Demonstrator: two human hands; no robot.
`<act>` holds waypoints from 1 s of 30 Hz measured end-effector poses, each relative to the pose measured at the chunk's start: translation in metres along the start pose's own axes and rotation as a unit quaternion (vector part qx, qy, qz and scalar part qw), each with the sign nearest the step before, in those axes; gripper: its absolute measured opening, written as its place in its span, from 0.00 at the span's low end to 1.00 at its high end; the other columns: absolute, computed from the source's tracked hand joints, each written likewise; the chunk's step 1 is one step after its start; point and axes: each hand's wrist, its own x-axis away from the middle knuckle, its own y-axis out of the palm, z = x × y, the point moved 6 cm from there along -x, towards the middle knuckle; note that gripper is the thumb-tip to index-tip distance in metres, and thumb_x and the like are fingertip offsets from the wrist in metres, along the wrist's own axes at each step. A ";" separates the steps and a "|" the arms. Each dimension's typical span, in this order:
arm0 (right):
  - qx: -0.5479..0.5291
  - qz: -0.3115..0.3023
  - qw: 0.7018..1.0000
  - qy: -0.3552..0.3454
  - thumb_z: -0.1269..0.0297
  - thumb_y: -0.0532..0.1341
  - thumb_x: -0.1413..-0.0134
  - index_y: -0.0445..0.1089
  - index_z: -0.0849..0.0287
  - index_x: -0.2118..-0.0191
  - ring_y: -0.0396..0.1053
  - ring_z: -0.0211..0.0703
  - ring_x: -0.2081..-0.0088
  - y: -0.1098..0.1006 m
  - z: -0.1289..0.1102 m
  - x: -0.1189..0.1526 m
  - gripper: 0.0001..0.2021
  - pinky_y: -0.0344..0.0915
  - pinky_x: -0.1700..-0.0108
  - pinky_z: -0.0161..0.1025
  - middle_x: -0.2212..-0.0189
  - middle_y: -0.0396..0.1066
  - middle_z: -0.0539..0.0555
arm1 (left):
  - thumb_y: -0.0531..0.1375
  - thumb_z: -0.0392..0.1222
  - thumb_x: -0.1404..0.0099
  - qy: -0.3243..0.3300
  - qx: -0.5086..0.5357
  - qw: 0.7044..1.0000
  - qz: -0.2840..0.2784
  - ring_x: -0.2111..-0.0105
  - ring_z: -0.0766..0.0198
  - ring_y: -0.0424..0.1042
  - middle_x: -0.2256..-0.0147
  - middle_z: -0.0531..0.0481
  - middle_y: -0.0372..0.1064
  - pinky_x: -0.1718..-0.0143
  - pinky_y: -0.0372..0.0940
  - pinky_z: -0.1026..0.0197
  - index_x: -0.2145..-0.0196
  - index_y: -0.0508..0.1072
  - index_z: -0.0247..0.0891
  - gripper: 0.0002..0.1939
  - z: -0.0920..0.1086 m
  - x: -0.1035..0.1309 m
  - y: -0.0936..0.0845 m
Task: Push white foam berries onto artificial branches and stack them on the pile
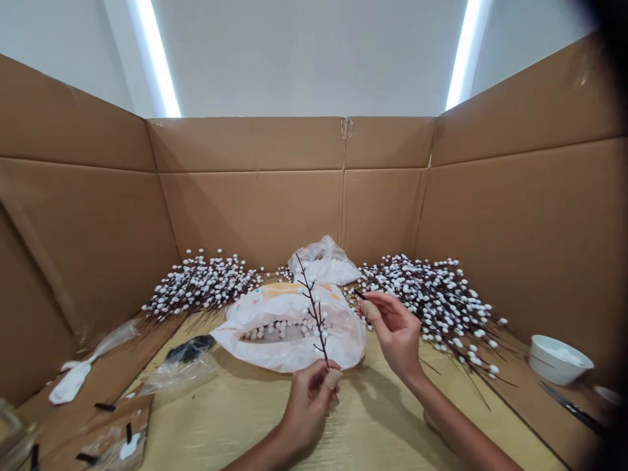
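Note:
My left hand (311, 399) pinches the lower stem of a thin brown artificial twig (318, 320), which stands nearly upright. Its upper part is bare, while a few white balls sit on the side shoots. To the right, and apart from the twig, my right hand (398, 330) holds a small black strip (360, 295) between thumb and fingertips. Behind the twig lies a white plastic bag (289, 356), with a long opening that shows white balls (272, 330) inside. Both hands are above the yellowish table covering (235, 418).
Bundles of white-berried twigs lie at the left (196, 284) and right (426, 294). A clear bag (326, 261) stands at the back. A white bowl (559, 360) and scissors-like tool (572, 402) are at right. Black strips (104, 407) lie left. Cardboard walls (255, 203) surround the table.

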 end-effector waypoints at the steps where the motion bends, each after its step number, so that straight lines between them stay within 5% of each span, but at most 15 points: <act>1: 0.003 0.003 1.000 0.003 0.63 0.65 0.49 0.73 0.58 0.63 0.74 0.41 0.68 -0.003 0.005 0.001 0.08 0.73 0.64 0.37 0.68 0.76 0.54 | 0.59 0.59 0.40 0.002 -0.002 1.000 -0.005 0.78 0.68 0.60 0.77 0.53 0.63 0.76 0.56 0.67 0.66 0.72 0.34 0.22 0.000 0.000 0.001; 12: 0.042 -0.012 0.999 0.011 0.64 0.64 0.47 0.75 0.57 0.62 0.74 0.41 0.69 -0.015 0.010 0.011 0.07 0.73 0.65 0.37 0.67 0.76 0.54 | 0.57 0.55 0.37 0.000 -0.052 0.999 -0.011 0.76 0.67 0.62 0.76 0.51 0.64 0.74 0.57 0.66 0.66 0.72 0.34 0.19 0.000 0.000 0.000; 23: 0.115 -0.088 0.986 -0.087 0.76 0.60 0.46 0.73 0.54 0.58 0.73 0.40 0.65 -0.004 -0.003 0.037 0.13 0.70 0.61 0.36 0.65 0.75 0.52 | 0.57 0.50 0.35 0.009 -0.100 0.995 -0.017 0.75 0.66 0.64 0.76 0.51 0.67 0.73 0.58 0.66 0.65 0.74 0.33 0.16 0.005 0.001 0.001; 30: 0.184 -0.161 0.950 -0.195 0.81 0.58 0.49 0.69 0.58 0.61 0.70 0.41 0.67 0.010 -0.016 0.041 0.13 0.67 0.64 0.38 0.69 0.72 0.53 | 0.58 0.49 0.36 0.016 -0.100 0.995 -0.016 0.75 0.66 0.65 0.75 0.51 0.68 0.73 0.58 0.67 0.66 0.74 0.32 0.15 0.008 0.000 0.001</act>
